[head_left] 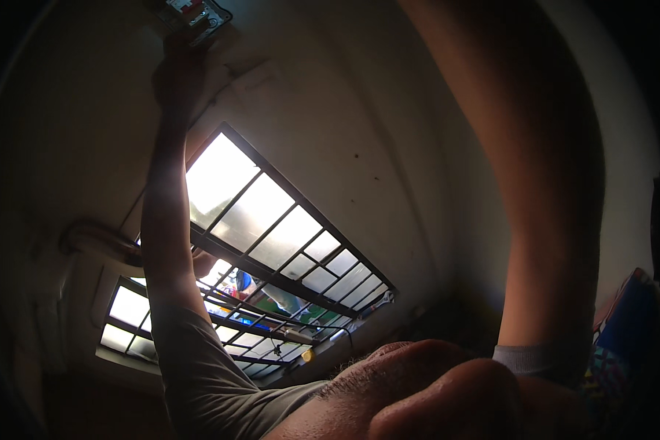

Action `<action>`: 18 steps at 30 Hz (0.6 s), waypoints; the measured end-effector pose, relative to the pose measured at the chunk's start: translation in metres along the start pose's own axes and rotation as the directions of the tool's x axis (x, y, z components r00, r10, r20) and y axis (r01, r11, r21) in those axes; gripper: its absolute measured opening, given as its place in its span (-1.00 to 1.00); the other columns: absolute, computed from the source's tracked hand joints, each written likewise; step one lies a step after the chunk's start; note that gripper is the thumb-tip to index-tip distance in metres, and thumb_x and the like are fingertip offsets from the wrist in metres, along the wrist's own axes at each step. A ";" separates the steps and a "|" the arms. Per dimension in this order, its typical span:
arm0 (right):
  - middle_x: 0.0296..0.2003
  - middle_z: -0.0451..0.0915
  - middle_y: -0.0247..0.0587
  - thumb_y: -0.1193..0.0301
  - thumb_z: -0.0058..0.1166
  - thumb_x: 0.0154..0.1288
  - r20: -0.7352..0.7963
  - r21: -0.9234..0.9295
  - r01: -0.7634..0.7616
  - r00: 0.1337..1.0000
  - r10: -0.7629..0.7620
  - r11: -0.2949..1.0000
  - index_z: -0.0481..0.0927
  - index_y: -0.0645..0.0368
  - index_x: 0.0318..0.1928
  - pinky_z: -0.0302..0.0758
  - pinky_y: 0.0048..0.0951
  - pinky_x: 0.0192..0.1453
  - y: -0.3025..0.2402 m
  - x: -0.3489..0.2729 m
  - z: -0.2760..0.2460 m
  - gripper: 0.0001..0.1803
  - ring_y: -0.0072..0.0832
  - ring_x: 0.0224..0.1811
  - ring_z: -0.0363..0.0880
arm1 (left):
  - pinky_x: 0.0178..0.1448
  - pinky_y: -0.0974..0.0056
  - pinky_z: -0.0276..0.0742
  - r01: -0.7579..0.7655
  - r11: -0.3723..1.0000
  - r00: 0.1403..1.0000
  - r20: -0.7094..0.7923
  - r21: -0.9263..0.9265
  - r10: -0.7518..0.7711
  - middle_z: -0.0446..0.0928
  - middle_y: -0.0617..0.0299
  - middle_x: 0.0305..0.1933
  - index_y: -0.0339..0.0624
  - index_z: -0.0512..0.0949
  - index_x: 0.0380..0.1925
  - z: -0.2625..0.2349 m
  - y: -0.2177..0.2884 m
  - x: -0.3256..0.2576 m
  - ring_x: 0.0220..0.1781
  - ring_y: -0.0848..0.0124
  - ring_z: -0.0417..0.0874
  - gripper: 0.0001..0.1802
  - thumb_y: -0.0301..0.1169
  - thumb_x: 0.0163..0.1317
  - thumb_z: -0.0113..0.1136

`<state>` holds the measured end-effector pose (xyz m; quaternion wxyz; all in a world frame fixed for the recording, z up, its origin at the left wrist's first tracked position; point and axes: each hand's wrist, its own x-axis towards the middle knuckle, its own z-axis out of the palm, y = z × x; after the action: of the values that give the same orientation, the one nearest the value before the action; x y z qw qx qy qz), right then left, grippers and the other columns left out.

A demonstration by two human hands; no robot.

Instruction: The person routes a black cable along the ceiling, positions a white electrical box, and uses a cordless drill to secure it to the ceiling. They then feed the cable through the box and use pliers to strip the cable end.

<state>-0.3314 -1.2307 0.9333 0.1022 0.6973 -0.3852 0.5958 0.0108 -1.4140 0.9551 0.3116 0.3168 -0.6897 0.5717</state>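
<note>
My left arm reaches up past the window, and my left hand [180,71] is at a small rectangular box [216,15] near the top edge. The box has a pale, shiny frame and a red part inside, like an electrical fitting. My fingers look bent and overlap its lower side; dim light hides their exact grip. Across the right side rises my bare right forearm [543,183], running out through the upper edge. The right hand lies outside the picture, so what it touches is hidden.
Behind my left arm is a bright, dark-barred window [275,227] with colourful things beyond its lower panes. A pale strip-like fitting [253,79] sits on the wall by my left wrist. Blue and patterned cloth [627,323] shows at the right edge.
</note>
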 end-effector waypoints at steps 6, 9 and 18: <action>-0.30 0.74 0.00 0.38 0.07 0.47 0.002 0.010 0.000 1.000 0.000 1.000 0.68 0.33 -0.06 0.64 -0.18 -0.26 0.005 0.000 -0.001 -0.74 -0.27 -0.30 0.73 | 0.04 -0.09 0.72 -0.006 1.000 1.000 0.016 0.025 0.005 0.68 0.18 0.14 0.10 0.57 0.17 0.000 -0.003 0.004 -0.02 -0.03 0.82 -0.51 0.11 0.43 0.32; -0.29 0.74 0.00 0.38 0.07 0.47 0.001 0.016 0.000 1.000 0.000 1.000 0.68 0.33 -0.05 0.64 -0.18 -0.25 0.006 0.000 -0.001 -0.74 -0.27 -0.29 0.73 | 0.07 -0.08 0.71 -0.006 0.999 1.000 0.026 0.035 0.005 0.66 0.20 0.21 0.11 0.59 0.18 -0.002 -0.002 0.005 0.01 -0.02 0.81 -0.51 0.11 0.44 0.32; -0.25 0.75 0.01 0.39 0.07 0.47 0.005 0.016 0.001 1.000 -0.001 1.000 0.67 0.34 -0.04 0.65 -0.17 -0.20 0.006 0.001 0.001 -0.73 -0.26 -0.23 0.74 | 0.10 -0.02 0.74 -0.097 0.995 0.994 -0.056 0.012 0.098 0.64 0.20 0.26 0.12 0.60 0.20 -0.007 0.001 0.005 0.04 0.01 0.82 -0.54 0.04 0.44 0.34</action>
<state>-0.3346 -1.2353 0.9323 0.0958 0.6996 -0.3803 0.5973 0.0070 -1.4074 0.9594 0.3011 0.2680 -0.6926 0.5981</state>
